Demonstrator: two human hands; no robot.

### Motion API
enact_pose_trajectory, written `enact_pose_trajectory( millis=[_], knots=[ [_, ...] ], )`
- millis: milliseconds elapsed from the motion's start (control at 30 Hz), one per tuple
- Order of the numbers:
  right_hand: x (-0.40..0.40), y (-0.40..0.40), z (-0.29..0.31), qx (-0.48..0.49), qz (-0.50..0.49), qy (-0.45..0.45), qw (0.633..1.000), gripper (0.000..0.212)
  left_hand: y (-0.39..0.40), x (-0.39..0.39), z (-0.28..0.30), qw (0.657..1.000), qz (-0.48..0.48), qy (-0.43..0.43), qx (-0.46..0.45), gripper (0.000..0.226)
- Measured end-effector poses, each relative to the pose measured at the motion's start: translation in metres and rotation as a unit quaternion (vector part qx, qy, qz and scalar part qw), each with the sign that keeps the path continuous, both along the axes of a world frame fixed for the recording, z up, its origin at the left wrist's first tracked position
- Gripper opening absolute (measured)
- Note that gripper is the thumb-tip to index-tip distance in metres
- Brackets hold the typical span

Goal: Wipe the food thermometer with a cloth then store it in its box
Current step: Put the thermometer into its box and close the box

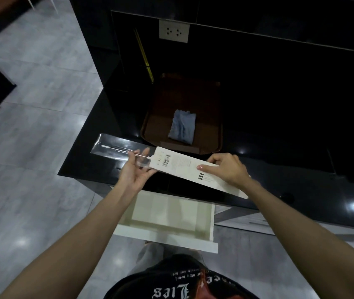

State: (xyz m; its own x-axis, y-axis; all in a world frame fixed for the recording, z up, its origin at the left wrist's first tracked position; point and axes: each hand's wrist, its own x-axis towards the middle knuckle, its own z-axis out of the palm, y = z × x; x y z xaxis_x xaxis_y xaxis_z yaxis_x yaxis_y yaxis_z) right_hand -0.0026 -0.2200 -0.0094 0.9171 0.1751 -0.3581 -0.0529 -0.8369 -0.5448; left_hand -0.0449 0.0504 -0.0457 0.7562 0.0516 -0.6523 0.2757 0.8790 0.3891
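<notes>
A long flat white box (190,169) with a barcode is held slanted above the black counter's front edge. My right hand (225,169) grips its right part from above. A clear plastic insert tray (111,147) sticks out of the box's left end over the counter, and the thin thermometer (117,149) with a white end lies in it. My left hand (136,169) holds the insert at the box's mouth, thumb on top. A folded grey-blue cloth (182,127) lies in a brown tray (212,126) behind the box.
The glossy black counter (279,137) runs right and back to a dark wall with a white power socket (173,31). Below the counter edge a white drawer (167,219) stands pulled out. Grey tiled floor (31,126) lies to the left.
</notes>
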Motion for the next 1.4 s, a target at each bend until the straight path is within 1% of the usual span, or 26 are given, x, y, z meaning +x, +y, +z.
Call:
enact_pose_trajectory(
  millis=[67, 167, 333, 633, 767, 900, 1033, 1200, 1400],
  knots=[
    [0.001, -0.014, -0.002, 0.010, -0.003, 0.014, 1.000, 0.049, 0.008, 0.000, 0.004, 1.000, 0.014, -0.005, 0.004, 0.034],
    [0.001, -0.030, -0.004, 0.020, 0.006, 0.032, 0.999, 0.048, 0.015, -0.001, 0.011, 0.999, 0.018, -0.007, 0.026, 0.030],
    [0.000, -0.040, -0.002, 0.036, 0.017, 0.037, 0.999, 0.044, 0.020, -0.002, 0.013, 1.000, 0.004, -0.008, 0.029, 0.034],
    [0.004, -0.048, 0.002, 0.058, 0.028, 0.042, 0.997, 0.048, 0.031, 0.001, 0.011, 0.999, 0.003, 0.012, 0.046, 0.036],
    [0.004, -0.048, 0.003, 0.056, 0.034, 0.043, 0.997, 0.045, 0.038, 0.001, 0.007, 0.999, -0.005, 0.008, 0.041, 0.034],
    [0.004, -0.048, 0.002, 0.045, 0.043, 0.041, 0.997, 0.046, 0.044, 0.000, 0.004, 0.999, -0.010, -0.004, 0.033, 0.033],
    [0.002, -0.049, 0.001, 0.054, 0.040, 0.043, 0.997, 0.049, 0.046, 0.000, 0.003, 0.999, -0.021, -0.002, 0.028, 0.031],
    [0.000, -0.052, 0.000, 0.055, 0.034, 0.036, 0.997, 0.042, 0.047, -0.001, 0.005, 0.999, -0.039, -0.006, 0.034, 0.034],
    [0.002, -0.053, -0.001, 0.015, 0.034, 0.004, 0.999, 0.038, 0.046, 0.001, 0.006, 0.998, -0.050, -0.002, 0.046, 0.034]
  ],
)
